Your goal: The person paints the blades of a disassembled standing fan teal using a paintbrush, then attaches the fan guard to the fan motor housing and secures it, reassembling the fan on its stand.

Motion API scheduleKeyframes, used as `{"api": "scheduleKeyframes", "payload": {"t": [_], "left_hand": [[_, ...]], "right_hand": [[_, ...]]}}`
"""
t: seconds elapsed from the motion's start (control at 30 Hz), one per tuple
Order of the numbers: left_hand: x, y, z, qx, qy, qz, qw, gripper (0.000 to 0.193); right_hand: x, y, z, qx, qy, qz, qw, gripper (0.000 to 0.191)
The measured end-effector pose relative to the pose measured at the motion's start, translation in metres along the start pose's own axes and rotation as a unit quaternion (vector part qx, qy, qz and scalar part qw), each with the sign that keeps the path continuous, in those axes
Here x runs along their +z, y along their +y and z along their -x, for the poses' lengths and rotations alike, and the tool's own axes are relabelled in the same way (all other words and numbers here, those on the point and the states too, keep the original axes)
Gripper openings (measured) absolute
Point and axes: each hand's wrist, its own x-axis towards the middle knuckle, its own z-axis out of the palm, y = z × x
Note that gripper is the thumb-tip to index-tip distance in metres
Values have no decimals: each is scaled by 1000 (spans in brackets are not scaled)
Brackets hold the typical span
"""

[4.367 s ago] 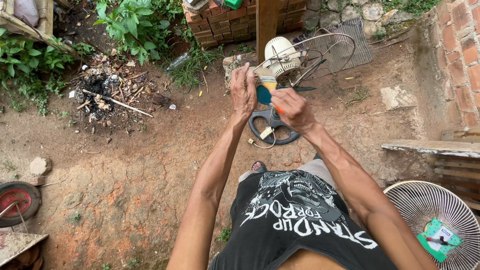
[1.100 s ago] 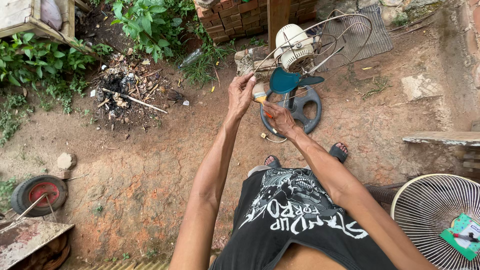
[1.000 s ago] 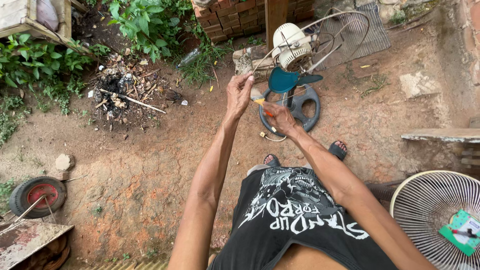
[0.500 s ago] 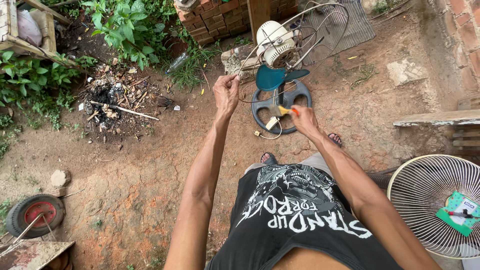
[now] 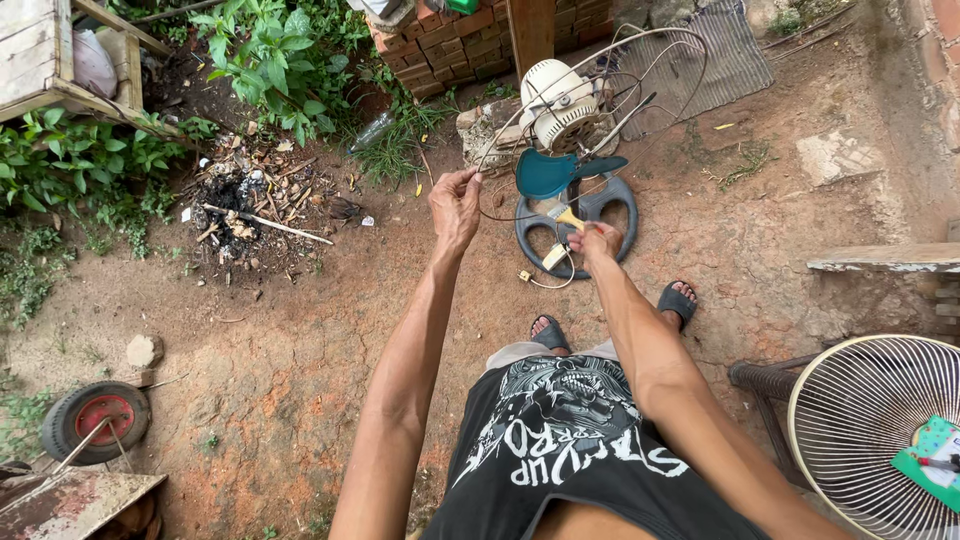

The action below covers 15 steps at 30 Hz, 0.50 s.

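My left hand (image 5: pixel 455 205) is raised in front of me and pinches the thin wire rim of a fan's rear guard (image 5: pixel 640 60). The fan stands on the dirt ahead: white motor housing (image 5: pixel 555 100), teal blade (image 5: pixel 548 172), dark round base (image 5: pixel 590 240). My right hand (image 5: pixel 600 240) grips a small paintbrush (image 5: pixel 568 215), whose bristles point up towards the teal blade, just below it. A short cable with a plug (image 5: pixel 545 270) lies by the base.
A second round white fan grille (image 5: pixel 870 430) rests on a stool at right, with a green packet (image 5: pixel 930 450) on it. Brick stack (image 5: pixel 450 45) and plants behind, ash pile (image 5: pixel 250 205) at left, small red wheel (image 5: pixel 95 420), concrete slab (image 5: pixel 890 260).
My hands have spread apart since the earliest frame; the right hand with the brush has dropped a little below the blade. The left hand keeps its hold on the wire guard.
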Motion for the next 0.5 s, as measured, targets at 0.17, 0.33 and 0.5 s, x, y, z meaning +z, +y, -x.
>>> {"api": "scheduleKeyframes", "payload": {"t": [0.17,0.33,0.5], "left_hand": [[-2,-6,-4,3,-2,-31,1000,16],[-3,-5,-6,38,13,-16,999,19],[-2,0,-5,28,21,-5,999,21]], "right_hand": [[-51,5,-6,-250,107,430,861,8],[-112,-6,-4,-235,114,345,901,17],[-94,-25,-10,-210,-37,182,960,29]]}}
